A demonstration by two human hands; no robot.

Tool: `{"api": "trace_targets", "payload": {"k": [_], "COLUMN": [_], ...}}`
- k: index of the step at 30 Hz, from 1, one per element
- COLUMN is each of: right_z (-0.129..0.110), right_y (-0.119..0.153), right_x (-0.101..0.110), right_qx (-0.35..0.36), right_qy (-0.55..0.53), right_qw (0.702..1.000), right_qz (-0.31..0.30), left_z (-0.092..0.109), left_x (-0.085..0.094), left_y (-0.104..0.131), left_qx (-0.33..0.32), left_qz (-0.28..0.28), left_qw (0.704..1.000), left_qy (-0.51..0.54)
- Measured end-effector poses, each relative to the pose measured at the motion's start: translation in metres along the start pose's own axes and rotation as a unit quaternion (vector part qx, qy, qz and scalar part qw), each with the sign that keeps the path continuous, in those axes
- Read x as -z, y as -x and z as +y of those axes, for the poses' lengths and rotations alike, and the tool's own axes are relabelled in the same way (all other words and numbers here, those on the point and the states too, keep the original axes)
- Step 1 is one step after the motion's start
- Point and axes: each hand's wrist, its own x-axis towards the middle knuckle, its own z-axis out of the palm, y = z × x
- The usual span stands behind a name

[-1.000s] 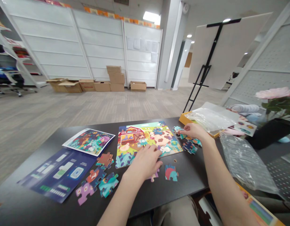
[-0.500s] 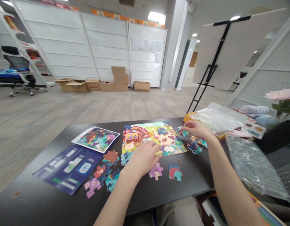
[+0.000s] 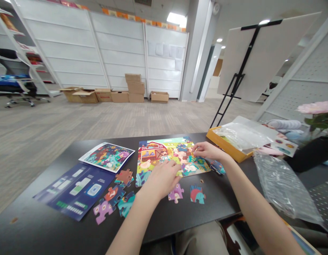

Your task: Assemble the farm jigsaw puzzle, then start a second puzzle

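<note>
A farm-scene jigsaw puzzle [image 3: 153, 159] with a red barn and a cow lies on the black table. My left hand [image 3: 162, 177] rests over its front edge, fingers stretched and lying flat. Above the puzzle's right part my right hand [image 3: 210, 151] pinches a puzzle piece [image 3: 195, 158], mostly covered by the fingers. Dark blue loose pieces [image 3: 217, 167] lie beside the right wrist, partly hidden. Near the front are a purple piece [image 3: 176, 193] and a red and teal piece [image 3: 197, 194]. Several more pieces [image 3: 103, 209] form a loose pile left of my left forearm.
A printed picture card [image 3: 107, 156] and a dark blue leaflet [image 3: 70, 191] lie at the left. On the right are a yellow box [image 3: 227, 145] with clear plastic inside, a plastic bag [image 3: 283, 184] and a pink flower [image 3: 316, 108]. An easel board [image 3: 270, 56] stands beyond.
My right hand has moved left, from the loose pieces at the right onto the puzzle's right part, with a piece in its fingers. My left hand stays in place.
</note>
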Motion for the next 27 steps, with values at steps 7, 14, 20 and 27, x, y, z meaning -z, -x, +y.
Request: {"api": "trace_targets", "payload": {"k": [7, 14, 20, 27], "right_z": [0.007, 0.002, -0.004, -0.013], "right_y": [-0.003, -0.002, -0.001, 0.002], "right_x": [0.001, -0.001, -0.002, -0.011], "right_qx": [0.005, 0.002, 0.007, 0.057], "right_qy": [-0.038, -0.072, -0.081, -0.108], "right_qw": [0.999, 0.997, 0.997, 0.993], "right_qz": [-0.009, 0.0, 0.015, 0.005], "left_z": [0.008, 0.006, 0.006, 0.002], "left_x": [-0.013, -0.016, -0.014, -0.001], "left_y": [-0.003, -0.003, -0.002, 0.004], "left_qx": [-0.032, -0.036, -0.036, 0.0], "left_qz": [-0.014, -0.01, -0.006, 0.037], "left_qw": [0.999, 0.999, 0.999, 0.999], "left_qy": [0.0, -0.001, 0.001, -0.003]}}
